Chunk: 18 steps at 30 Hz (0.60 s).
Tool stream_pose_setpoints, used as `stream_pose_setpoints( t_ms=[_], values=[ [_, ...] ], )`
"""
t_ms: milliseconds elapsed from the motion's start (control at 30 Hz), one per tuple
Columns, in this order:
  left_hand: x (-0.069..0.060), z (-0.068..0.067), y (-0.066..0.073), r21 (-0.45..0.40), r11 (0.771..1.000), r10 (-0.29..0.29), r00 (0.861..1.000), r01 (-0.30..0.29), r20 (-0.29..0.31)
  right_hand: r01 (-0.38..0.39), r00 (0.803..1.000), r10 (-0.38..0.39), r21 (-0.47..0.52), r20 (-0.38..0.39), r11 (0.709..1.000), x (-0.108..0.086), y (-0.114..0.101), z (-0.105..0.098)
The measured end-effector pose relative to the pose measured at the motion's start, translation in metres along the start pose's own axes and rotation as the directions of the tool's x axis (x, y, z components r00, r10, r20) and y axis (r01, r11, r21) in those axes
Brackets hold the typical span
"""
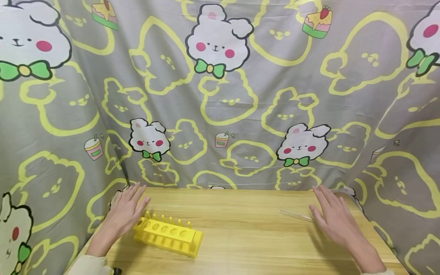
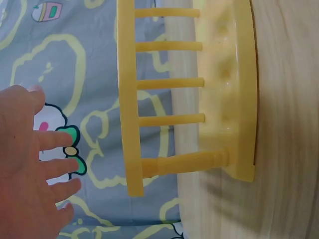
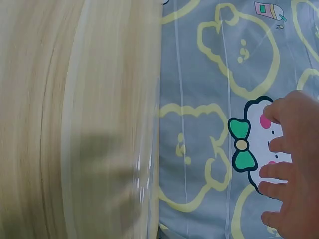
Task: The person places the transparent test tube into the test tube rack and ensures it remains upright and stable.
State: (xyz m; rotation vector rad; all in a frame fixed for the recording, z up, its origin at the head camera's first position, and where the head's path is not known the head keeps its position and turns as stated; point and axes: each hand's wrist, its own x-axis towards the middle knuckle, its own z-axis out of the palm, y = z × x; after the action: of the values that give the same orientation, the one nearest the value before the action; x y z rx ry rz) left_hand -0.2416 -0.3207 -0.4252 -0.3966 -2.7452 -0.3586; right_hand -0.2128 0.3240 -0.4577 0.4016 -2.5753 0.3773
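Observation:
In the head view my left hand hovers with extended fingers over the left end of a yellow test tube rack. The rack has a row of round holes and a row of upright pegs along its back. My right hand is held with fingers spread near a clear glass tube, which lies on the wooden table. Neither hand holds anything. In the left wrist view the rack stands beside the hand, apart from it. The right wrist view shows the clear tube blurred.
A grey curtain with yellow outlines and white rabbit faces surrounds the table at the back and both sides. A small dark object sits at the bottom edge near the left sleeve.

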Motion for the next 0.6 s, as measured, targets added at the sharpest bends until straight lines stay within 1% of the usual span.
stream_pose_setpoints(
  t_ms=[133,233,400,467,600],
  values=[
    [-0.004,0.001,0.002,-0.027,1.000,0.001,1.000,-0.001,0.010,0.015,0.999,-0.014,0.017,-0.036,1.000,-0.002,-0.003,0.002],
    [-0.006,0.002,0.003,-0.047,0.999,0.007,1.000,-0.006,0.009,0.040,0.996,-0.037,0.035,-0.075,0.999,-0.003,-0.008,0.003],
    [-0.012,0.004,0.006,-0.123,0.992,0.002,1.000,-0.003,-0.007,0.068,0.990,-0.059,0.064,-0.131,0.996,-0.006,-0.015,0.006],
    [-0.015,0.004,0.008,-0.154,0.988,-0.010,1.000,0.007,-0.017,0.063,0.989,-0.053,0.073,-0.140,0.995,-0.007,-0.018,0.006],
    [-0.023,0.006,0.009,-0.182,0.983,-0.027,0.999,0.022,-0.029,0.038,0.992,-0.025,0.094,-0.127,0.995,-0.011,-0.024,0.005]
  ],
)
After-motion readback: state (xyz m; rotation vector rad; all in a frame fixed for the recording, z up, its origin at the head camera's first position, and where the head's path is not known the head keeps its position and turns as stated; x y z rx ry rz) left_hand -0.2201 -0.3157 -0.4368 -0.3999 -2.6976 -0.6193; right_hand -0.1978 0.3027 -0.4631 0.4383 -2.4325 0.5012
